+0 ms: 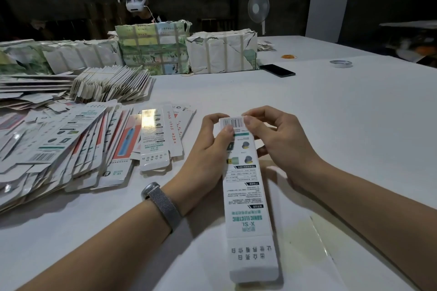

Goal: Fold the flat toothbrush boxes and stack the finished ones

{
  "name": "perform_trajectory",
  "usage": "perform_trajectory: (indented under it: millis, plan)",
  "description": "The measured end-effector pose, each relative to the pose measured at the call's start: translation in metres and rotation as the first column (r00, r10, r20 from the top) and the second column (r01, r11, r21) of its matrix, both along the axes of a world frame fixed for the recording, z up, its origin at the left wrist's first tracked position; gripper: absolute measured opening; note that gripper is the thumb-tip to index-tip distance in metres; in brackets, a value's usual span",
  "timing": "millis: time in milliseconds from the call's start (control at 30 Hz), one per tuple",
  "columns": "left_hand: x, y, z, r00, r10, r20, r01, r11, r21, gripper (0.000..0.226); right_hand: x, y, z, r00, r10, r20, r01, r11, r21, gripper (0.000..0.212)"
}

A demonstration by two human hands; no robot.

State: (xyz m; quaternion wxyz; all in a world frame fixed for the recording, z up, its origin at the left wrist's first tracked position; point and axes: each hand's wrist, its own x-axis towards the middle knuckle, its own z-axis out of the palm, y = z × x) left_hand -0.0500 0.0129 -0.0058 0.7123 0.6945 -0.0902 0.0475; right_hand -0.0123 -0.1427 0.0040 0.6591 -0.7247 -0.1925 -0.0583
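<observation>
Both pinching the far end of the box (246,186): left hand (208,149) on the left edge, right hand (276,142) on the right. Long axis running near-to-far, between the wrists. Flat boxes (78,149) piled left, closer to the left hand.

A black phone (277,70), a tape roll (340,63) and a fan (258,8) lie beyond.

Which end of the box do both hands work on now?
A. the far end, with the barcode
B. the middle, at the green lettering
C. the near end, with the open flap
A: the left hand and right hand pinch the box at its far barcode end.
</observation>
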Motion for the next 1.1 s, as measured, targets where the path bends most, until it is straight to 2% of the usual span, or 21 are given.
perform_trajectory:
  millis: [100,200,300,367,467,533,633,667,767,833,933,1033,1100]
  plan:
    - [0.005,0.0,-0.002,0.999,0.047,0.018,-0.046,0.997,-0.068,0.007,-0.004,0.001,0.005,0.995,-0.035,0.097,0.06,0.964,-0.26,0.038]
    - [0.007,0.0,-0.002,0.988,0.141,0.055,-0.131,0.981,-0.146,0.027,-0.017,0.007,0.015,0.965,0.05,0.258,0.109,0.816,-0.568,0.069]
    - [0.007,0.003,0.002,0.983,0.175,0.062,-0.159,0.966,-0.204,0.048,-0.026,0.011,0.025,0.942,0.125,0.312,0.167,0.633,-0.756,0.076]
    - [0.006,0.006,0.004,0.988,0.146,0.042,-0.136,0.973,-0.186,0.043,-0.025,0.007,0.032,0.936,0.114,0.334,0.213,0.572,-0.792,0.074]
    - [0.009,0.013,0.003,0.986,0.16,0.044,-0.154,0.982,-0.114,0.018,-0.027,-0.015,0.042,0.938,0.038,0.345,0.266,0.56,-0.785,0.069]
    - [0.011,0.022,0.0,0.981,0.178,0.081,-0.173,0.983,-0.065,0.011,-0.03,-0.045,0.047,0.937,-0.036,0.348,0.316,0.511,-0.799,0.068]
    - [0.015,0.034,-0.006,0.966,0.171,0.193,-0.19,0.978,0.085,0.017,-0.031,-0.116,0.054,0.931,-0.174,0.322,0.362,0.296,-0.884,0.067]
    - [0.018,0.038,-0.008,0.962,0.177,0.21,-0.209,0.967,0.144,0.029,-0.031,-0.143,0.056,0.92,-0.235,0.313,0.364,0.218,-0.905,0.064]
    - [0.037,0.051,-0.029,0.959,0.164,0.233,-0.228,0.931,0.284,0.058,-0.034,-0.228,0.057,0.834,-0.45,0.318,0.363,0.015,-0.932,0.051]
    - [0.065,0.069,-0.06,0.961,0.13,0.245,-0.206,0.924,0.321,0.059,-0.04,-0.276,0.049,0.773,-0.54,0.332,0.323,-0.114,-0.939,0.042]
    - [0.12,0.105,-0.109,0.965,0.097,0.242,-0.202,0.867,0.456,0.049,-0.045,-0.327,0.03,0.72,-0.578,0.385,0.315,-0.222,-0.923,0.038]
    - [0.151,0.107,-0.147,0.932,0.189,0.31,-0.33,0.797,0.506,0.052,-0.042,-0.36,0.023,0.646,-0.6,0.471,0.301,-0.367,-0.88,0.042]
    - [0.146,0.086,-0.153,0.926,0.243,0.289,-0.368,0.749,0.55,0.051,-0.036,-0.369,0.02,0.601,-0.611,0.516,0.322,-0.406,-0.856,0.043]
